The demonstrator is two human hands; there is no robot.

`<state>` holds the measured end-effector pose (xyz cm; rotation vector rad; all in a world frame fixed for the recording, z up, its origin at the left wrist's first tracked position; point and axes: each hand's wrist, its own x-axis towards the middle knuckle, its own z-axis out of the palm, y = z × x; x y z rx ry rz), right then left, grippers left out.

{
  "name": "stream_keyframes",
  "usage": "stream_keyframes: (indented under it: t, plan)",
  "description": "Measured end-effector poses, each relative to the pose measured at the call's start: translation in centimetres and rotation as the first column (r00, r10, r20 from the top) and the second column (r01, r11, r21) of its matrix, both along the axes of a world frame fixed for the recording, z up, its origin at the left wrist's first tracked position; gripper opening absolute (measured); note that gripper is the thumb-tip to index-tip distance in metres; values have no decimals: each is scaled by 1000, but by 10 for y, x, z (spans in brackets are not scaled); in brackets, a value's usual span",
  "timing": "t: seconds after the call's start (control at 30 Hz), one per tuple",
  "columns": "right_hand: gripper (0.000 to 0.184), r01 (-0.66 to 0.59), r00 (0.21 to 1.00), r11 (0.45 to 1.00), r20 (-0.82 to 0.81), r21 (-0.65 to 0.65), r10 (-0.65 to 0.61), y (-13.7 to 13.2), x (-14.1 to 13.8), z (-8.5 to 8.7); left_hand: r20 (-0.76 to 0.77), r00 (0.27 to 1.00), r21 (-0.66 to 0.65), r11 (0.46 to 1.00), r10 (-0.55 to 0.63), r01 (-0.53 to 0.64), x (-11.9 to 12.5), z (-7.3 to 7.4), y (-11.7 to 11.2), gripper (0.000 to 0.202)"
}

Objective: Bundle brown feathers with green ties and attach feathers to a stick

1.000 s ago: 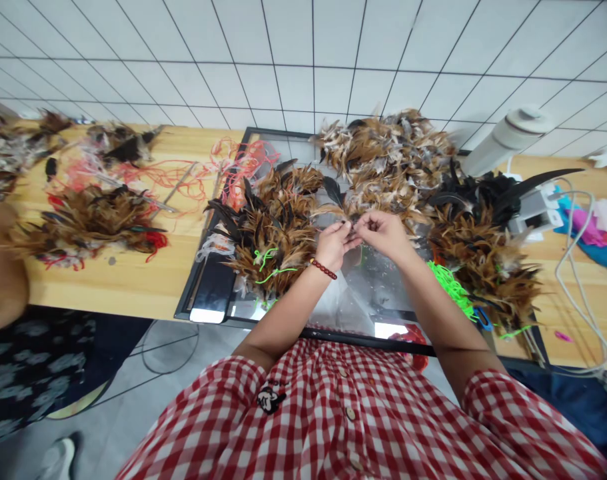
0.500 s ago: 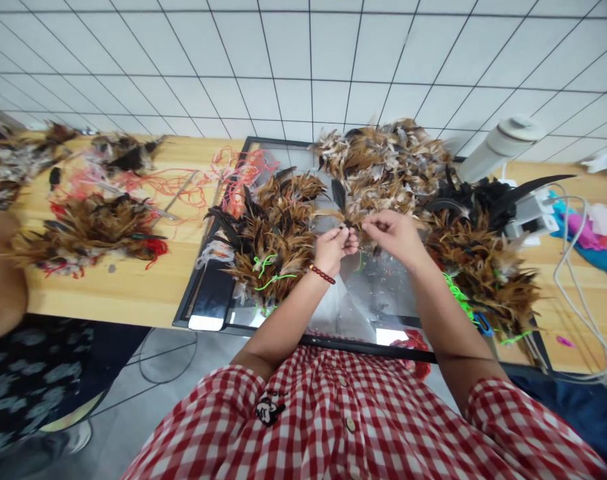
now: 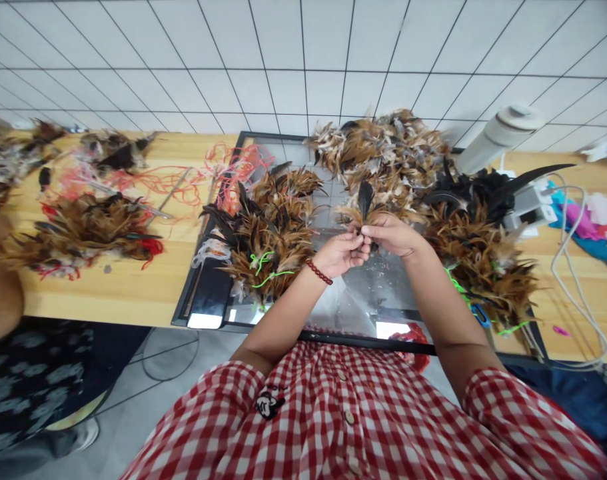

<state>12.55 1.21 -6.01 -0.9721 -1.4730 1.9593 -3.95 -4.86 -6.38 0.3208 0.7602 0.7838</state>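
Note:
Over the glass-topped black-framed tray, my left hand [image 3: 344, 253] pinches the base of a small bunch of feathers [image 3: 365, 203], with one black feather standing up among brown ones. My right hand [image 3: 390, 235] meets it there, thumb and fingers closed on the same bunch. Their fingertips touch, and the quill ends are hidden between them. A pile of brown feather bunches [image 3: 278, 230] with green ties lies left of my hands. Behind them is a heap of loose brown and white feathers [image 3: 390, 150]. More brown bunches [image 3: 483, 267] lie beside my right forearm.
A phone [image 3: 209, 303] lies on the tray's left side. A pale cylindrical bottle [image 3: 500, 137] stands at the back right, near a white cable [image 3: 580, 293]. Blue-handled scissors [image 3: 480, 315] lie by my right forearm. Red string [image 3: 183, 183] spreads leftward. Another person's arm [image 3: 0, 280] is at far left.
Both hands have come together and shifted slightly right. My right hand, apart from my left before, now grips the feather bunch too, and the black feather stands upright.

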Motion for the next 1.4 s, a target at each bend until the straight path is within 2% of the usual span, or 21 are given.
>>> stream_keyframes:
  t: [0.1,0.27,0.37,0.43,0.47,0.5,0.57,0.6,0.63,0.67,0.7,0.8,0.87,0.93,1.0,1.07,1.2,1.33,1.4]
  plan:
    - [57,78,996,996,34,33,-79,1,0,-1,5,1000,14,1000,2,-2,0,-1,-1,33]
    - [62,155,975,972,131,175,-179,4,2,-2,-4,1000,115,993,15,-14,-4,-6,0,21]
    - [61,131,969,969,179,208,-170,2,-2,-5,-99,995,119,993,8,4,-3,-7,0,17]
    - [57,170,961,944,167,284,-223,3,-4,-8,-171,983,111,993,63,-44,-1,-5,0,16]
    - [54,228,947,907,137,355,-292,5,-4,-10,-190,975,113,989,119,-99,0,-5,1,16]
    - [49,301,920,846,98,441,-379,8,-2,-11,-195,962,119,978,194,-173,0,-4,2,17]
    - [35,404,836,661,38,632,-547,14,4,-13,-176,913,131,928,368,-348,0,-2,5,18]
    - [28,388,798,573,49,722,-601,17,8,-14,-167,880,132,894,445,-428,0,-2,6,19]
    - [21,325,770,510,91,796,-632,19,11,-14,-162,845,131,860,509,-493,-1,-2,8,21]
    - [16,234,748,475,154,848,-645,20,13,-15,-159,816,128,831,556,-541,-2,-3,10,21]
    - [13,131,731,464,231,876,-642,19,13,-16,-157,792,124,807,590,-577,-4,-4,12,21]
    - [19,-150,650,500,466,853,-600,9,2,-20,-158,754,102,770,637,-629,-7,-5,16,16]
    - [22,-279,539,519,579,808,-612,0,-10,-23,-162,739,82,755,654,-651,-8,-6,17,16]
    - [25,-361,432,537,647,763,-629,-6,-18,-24,-157,722,68,737,674,-673,-8,-5,17,16]
    - [25,-378,400,560,676,737,-619,-5,-18,-24,-140,709,66,721,692,-690,-8,-5,18,17]
    - [24,-315,461,594,667,740,-586,0,-12,-21,-129,705,64,716,697,-696,-8,-5,18,18]
    - [16,-46,673,670,519,741,-528,10,4,-11,-162,735,37,748,659,-662,-9,-7,17,17]
    - [18,184,736,598,294,780,-610,6,1,-4,-166,804,34,819,571,-573,-5,-10,12,16]
    - [23,266,789,625,206,734,-579,0,-7,-4,-142,823,53,834,550,-549,-2,-12,10,13]
